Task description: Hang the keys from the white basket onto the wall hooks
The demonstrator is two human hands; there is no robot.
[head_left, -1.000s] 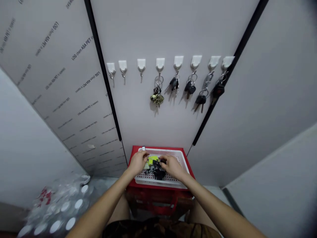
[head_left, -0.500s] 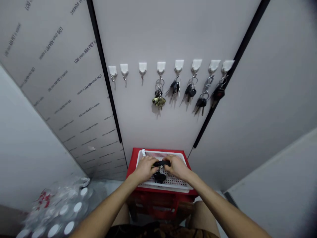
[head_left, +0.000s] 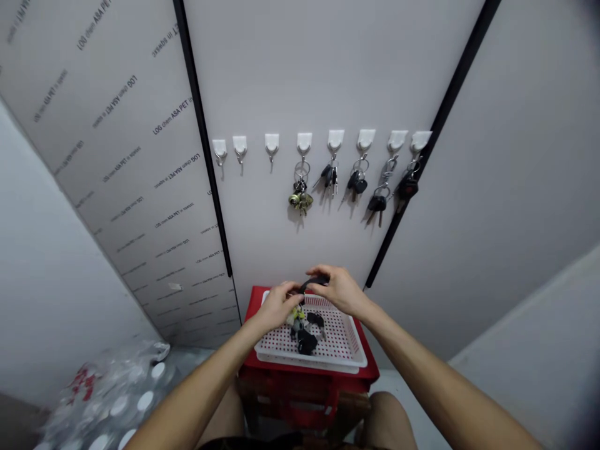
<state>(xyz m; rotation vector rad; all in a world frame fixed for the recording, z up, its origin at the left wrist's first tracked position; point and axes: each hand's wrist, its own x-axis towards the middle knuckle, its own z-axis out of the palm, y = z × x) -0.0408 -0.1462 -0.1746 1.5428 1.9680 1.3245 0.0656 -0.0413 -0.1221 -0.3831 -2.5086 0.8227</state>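
My left hand [head_left: 279, 305] and right hand [head_left: 344, 290] pinch a black strap [head_left: 310, 282]: five hooks [head_left: 336, 138] filled, three bare, keys [head_left: 307, 342] left in basket [head_left: 328, 363].

Just below centre toward six o'clock, the right hand [head_left: 342, 292] hides one end of a black strap [head_left: 311, 282], while the left hand [head_left: 275, 307] covers part of the white basket [head_left: 328, 362]. At the left hand's four o'clock, yellow-green pieces [head_left: 297, 316] are too small to identify. Toward eight o'clock, white-capped bottles [head_left: 145, 400] blur, the nearest cut by the bottom edge.
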